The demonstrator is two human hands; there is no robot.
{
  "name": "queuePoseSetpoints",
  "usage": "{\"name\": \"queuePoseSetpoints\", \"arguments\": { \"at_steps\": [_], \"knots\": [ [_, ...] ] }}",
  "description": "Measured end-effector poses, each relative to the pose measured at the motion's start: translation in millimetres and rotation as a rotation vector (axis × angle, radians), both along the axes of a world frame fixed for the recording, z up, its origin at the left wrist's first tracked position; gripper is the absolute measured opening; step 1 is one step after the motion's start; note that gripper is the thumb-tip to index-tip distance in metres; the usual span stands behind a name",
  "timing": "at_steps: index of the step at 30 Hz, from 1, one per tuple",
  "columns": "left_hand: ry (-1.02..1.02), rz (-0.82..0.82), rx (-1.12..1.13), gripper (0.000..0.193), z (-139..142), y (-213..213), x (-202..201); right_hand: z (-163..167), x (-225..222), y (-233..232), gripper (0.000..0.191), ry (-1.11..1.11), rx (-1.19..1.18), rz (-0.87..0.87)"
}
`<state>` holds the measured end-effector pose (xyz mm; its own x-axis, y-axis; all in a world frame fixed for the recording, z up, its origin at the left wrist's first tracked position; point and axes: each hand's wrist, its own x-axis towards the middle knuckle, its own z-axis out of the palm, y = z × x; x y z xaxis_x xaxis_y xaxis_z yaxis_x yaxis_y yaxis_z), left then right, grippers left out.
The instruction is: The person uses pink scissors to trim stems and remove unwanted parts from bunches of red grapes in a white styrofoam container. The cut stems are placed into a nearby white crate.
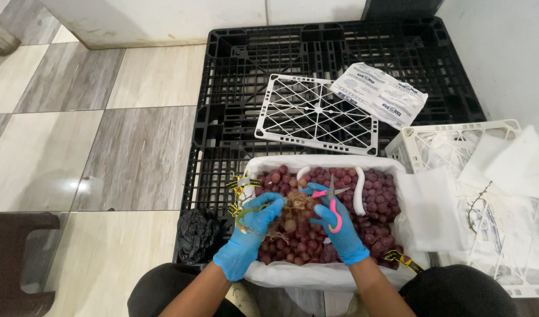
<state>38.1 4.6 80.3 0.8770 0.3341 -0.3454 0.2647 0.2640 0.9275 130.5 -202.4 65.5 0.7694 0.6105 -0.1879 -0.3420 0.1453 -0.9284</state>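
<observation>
1. fingers of the left hand (pixel 249 226), in a blue glove, curl closed around a bunch of red grapes (pixel 293 212), gripping it by the greenish stem side just above the crate.
2. right hand (pixel 337 226), also blue-gloved, has its fingers closed through the pink handles of small scissors (pixel 333 202); blades point up and to the right, touching the top of the held bunch. whether the blades are parted, cannot tell.
3. held bunch sits between both hands, over the middle of a white crate of grapes (pixel 392 167) lined with white paper; the crate is full of loose red-purple grapes.
4. a white foam strip (pixel 358 191) lies curved on the grapes just right of the scissors.
5. yellow-and-black tags (pixel 241 183) hang at the crate's left edge; another one (pixel 403 258) lies at the lower right corner.
6. crate rests on a black plastic pallet (pixel 222 117).
7. white lattice lid (pixel 316 114) lies flat on the pallet behind the crate, a printed white bag (pixel 378 94) overlapping its right corner.
8. second white crate (pixel 504 235) stands to the right, holding white foam sheets and a bare grape stem (pixel 476 205).
9. crumpled black plastic bag (pixel 198 235) sits on the pallet's edge near the left hand.
10. grey and cream floor tiles (pixel 76 147) spread left of the pallet.
</observation>
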Motion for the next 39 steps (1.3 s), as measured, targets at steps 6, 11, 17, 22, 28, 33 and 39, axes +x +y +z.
{"name": "queuePoseSetpoints", "arguments": {
  "at_steps": [6,11,17,22,28,33,39],
  "knots": [
    [-0.082,-0.044,0.040,0.021,8.0,8.5,1.3,21.3,11.9,-6.7,0.064,-0.198,0.039,0.045],
    [-0.177,-0.061,0.047,0.019,9.8,17.7,-4.9,52.0,14.7,-33.6,0.035,-0.412,-0.213,0.136],
    [-0.184,-0.061,-0.122,0.017,7.6,23.9,-3.3,83.7,5.6,-43.8,0.026,-0.287,-0.248,0.609],
    [-0.230,-0.090,-0.103,0.014,15.3,22.4,-4.1,91.0,6.5,-36.9,0.033,-0.279,-0.181,0.670],
    [-0.335,-0.212,0.003,0.010,33.7,24.3,-6.2,98.7,19.2,-46.9,0.038,-0.220,-0.198,0.701],
    [-0.264,-0.235,0.150,0.006,45.2,20.8,-8.1,96.1,19.2,-47.2,0.041,-0.199,-0.173,0.836],
    [-0.297,-0.266,0.163,0.004,48.4,19.5,-7.5,84.6,17.8,-47.6,0.051,-0.251,0.012,0.869]
  ]
}}
